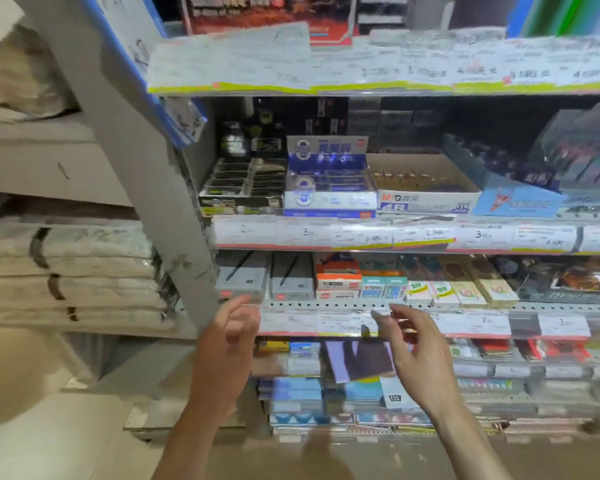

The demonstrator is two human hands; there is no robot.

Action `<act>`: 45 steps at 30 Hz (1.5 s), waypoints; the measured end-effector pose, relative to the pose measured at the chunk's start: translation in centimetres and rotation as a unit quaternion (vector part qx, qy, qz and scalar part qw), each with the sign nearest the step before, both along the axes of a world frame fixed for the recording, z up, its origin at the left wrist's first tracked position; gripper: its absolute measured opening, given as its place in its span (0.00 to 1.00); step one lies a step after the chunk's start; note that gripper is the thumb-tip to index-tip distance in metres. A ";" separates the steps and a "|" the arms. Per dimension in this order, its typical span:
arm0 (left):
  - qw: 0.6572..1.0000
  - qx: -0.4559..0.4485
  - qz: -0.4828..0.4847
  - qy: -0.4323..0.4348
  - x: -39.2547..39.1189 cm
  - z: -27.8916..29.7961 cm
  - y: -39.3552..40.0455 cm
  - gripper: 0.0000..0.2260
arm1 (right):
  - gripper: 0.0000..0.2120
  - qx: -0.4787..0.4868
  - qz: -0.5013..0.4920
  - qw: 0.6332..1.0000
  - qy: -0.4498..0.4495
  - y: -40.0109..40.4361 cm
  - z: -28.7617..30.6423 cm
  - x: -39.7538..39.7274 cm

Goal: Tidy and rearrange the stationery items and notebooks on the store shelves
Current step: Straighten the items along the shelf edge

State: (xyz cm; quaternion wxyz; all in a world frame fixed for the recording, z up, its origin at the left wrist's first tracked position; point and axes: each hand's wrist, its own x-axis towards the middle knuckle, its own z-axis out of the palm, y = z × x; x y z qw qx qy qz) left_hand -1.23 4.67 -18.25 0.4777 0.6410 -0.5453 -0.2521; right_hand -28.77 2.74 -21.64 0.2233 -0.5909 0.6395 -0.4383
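Both hands empty, fingers loosely curled: left hand (234,327), right hand (409,344); purple notebook (359,360) blurred.

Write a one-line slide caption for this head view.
Both hands, left and right, reach empty toward the stationery shelf.

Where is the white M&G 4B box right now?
In the head view, the M&G 4B box sits on the middle shelf, right of centre, between the blue-and-white display box and the light blue carton.

Shelf rail (326,304): perforated metal, matt grey. Eraser box (426,199): cardboard, printed. Price labels (413,235): paper behind glossy plastic strip.
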 end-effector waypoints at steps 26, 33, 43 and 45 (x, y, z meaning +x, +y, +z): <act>0.994 0.069 0.050 0.076 6.0 -0.9 -4.8 0.11 | 0.17 0.129 0.059 0.980 -0.140 -4.4 3.4 20.1; 0.978 0.084 0.068 0.181 4.6 -1.0 -5.1 0.06 | 0.10 0.141 0.049 0.954 -0.261 -4.2 3.9 19.0; 0.984 0.085 -0.011 0.155 -0.9 -1.8 -6.6 0.08 | 0.07 0.137 0.003 0.962 -0.234 -5.4 3.4 12.6; 0.986 0.093 -0.007 0.141 -1.2 -2.4 -6.5 0.05 | 0.05 0.152 0.004 0.963 -0.221 -5.4 2.6 12.3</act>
